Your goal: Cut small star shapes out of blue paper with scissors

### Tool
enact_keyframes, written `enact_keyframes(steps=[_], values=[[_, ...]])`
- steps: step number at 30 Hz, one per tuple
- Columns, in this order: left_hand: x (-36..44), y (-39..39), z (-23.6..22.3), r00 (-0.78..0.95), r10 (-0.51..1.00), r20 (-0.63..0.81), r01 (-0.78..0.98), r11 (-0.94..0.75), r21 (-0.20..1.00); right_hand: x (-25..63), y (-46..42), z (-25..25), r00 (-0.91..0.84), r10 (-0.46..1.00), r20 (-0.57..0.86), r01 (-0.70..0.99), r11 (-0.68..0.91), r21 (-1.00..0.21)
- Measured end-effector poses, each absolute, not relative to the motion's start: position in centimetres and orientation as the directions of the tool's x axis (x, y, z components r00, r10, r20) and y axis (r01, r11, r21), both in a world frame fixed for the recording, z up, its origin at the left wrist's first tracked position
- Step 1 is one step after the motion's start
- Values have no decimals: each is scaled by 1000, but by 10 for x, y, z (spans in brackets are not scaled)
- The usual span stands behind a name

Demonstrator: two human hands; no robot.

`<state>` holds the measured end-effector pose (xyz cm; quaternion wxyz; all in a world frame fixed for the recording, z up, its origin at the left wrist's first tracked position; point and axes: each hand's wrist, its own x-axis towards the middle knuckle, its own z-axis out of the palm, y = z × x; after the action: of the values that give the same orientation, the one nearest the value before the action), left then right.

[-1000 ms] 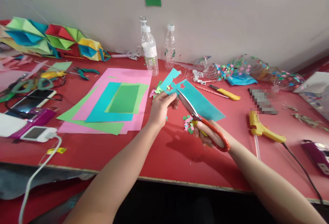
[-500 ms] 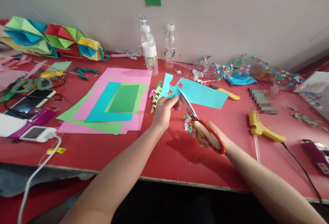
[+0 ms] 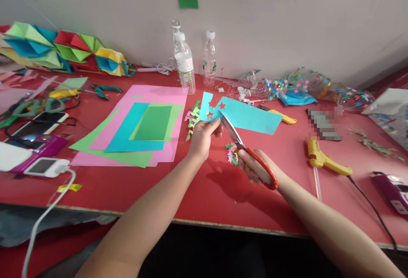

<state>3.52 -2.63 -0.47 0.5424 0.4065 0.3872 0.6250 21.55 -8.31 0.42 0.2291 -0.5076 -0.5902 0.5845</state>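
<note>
Mostly beyond both hands (image 3: 201,138), blue paper (image 3: 251,115) in the left fingertips (image 3: 216,121).

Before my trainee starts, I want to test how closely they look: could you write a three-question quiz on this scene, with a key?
1. What does the right hand hold?
2. True or false: the yellow glue gun lies on the pink paper.
3. Complete: the blue paper at the left hand has cut-outs shaped like ____.

Key: 1. scissors; 2. false; 3. stars.
</note>
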Motion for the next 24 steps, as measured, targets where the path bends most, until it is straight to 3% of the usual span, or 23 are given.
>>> enact_keyframes(steps=[16, 24], values=[[27, -23, 0, -87, 991, 99, -405, -126, 906, 216, -82, 23, -304, 886, -351, 441, -196, -876], [21, -25, 12, -64, 979, 195, -455, -203, 867, 217, -81, 20, -327, 926, -189, 520, 9, -854]])
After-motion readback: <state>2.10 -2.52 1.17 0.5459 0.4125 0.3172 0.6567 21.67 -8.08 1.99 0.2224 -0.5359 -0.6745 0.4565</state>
